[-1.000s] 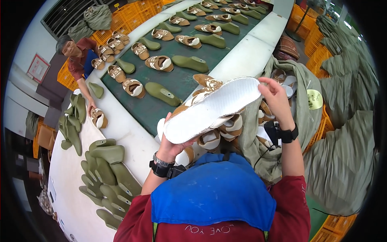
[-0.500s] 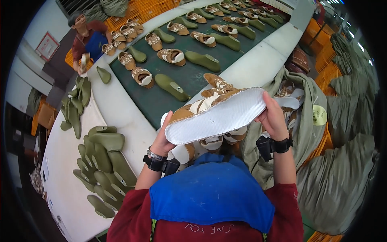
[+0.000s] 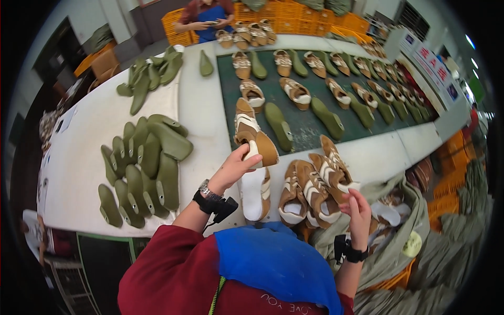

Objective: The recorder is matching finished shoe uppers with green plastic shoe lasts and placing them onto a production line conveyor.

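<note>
My left hand (image 3: 236, 167) is closed round the heel of a brown suede shoe upper (image 3: 245, 122) with white stripes. It holds the upper above the near left corner of the green mat (image 3: 304, 137), toe pointing away. My right hand (image 3: 359, 214) has its fingers partly bent and apart. They are beside the white heel of another brown and white shoe upper (image 3: 331, 169), which leans toe-up on several more uppers (image 3: 295, 194); whether they touch it is unclear. Below my left hand lies an upper with a white sole (image 3: 254, 193) turned up.
Piles of green shoe lasts (image 3: 149, 152) lie on the white table (image 3: 79, 173) at left. Rows of uppers and lasts cover the mat. A co-worker (image 3: 210, 21) in a blue apron stands at the far side. Grey-green cloth (image 3: 386, 252) drapes a crate on my right.
My view has turned right. The white-soled upper I held between both hands is out of them. My left hand now holds a different-looking view of an upper over the mat; my right hand is lower.
</note>
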Demonstrator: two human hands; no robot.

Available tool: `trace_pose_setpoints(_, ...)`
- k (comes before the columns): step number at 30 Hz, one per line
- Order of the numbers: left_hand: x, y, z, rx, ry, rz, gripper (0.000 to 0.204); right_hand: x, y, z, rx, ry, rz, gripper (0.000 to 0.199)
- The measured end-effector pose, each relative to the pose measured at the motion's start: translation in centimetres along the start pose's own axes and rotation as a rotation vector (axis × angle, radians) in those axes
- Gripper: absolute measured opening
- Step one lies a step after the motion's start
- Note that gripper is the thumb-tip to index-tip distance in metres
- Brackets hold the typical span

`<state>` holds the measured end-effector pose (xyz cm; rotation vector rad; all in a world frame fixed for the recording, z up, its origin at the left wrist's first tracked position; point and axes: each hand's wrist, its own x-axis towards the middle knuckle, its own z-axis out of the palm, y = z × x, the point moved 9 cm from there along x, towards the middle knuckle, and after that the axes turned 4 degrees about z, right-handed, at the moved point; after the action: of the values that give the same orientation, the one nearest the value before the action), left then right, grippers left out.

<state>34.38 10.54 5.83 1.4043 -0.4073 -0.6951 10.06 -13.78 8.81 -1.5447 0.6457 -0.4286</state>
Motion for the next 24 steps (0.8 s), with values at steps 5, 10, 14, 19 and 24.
trace_pose_setpoints(5,2.0,0.9,-7.9,0.864,0.206,0.186,0.033,0.4,0.5,-1.6,-0.035,0.05,0.002,0.027)
trace_pose_setpoints(10,6.0,0.8,-16.3,1.283,0.391,0.196,0.031,-0.9,1.5,-5.8,-0.131,0.193,0.027,0.025)
trace_pose_setpoints(14,11.5,1.7,-24.2,1.365,0.566,0.33,0.039,-2.7,3.5,-10.3,-0.15,0.295,0.052,0.026)
trace_pose_setpoints(19,15.6,0.6,-25.4,1.366,0.546,0.206,0.045,-6.2,12.5,-20.9,-0.212,0.456,0.234,0.027)
trace_pose_setpoints(24,12.0,-3.3,-10.7,1.085,0.09,0.585,0.031,-10.2,20.9,-22.9,-1.051,0.541,0.334,0.054)
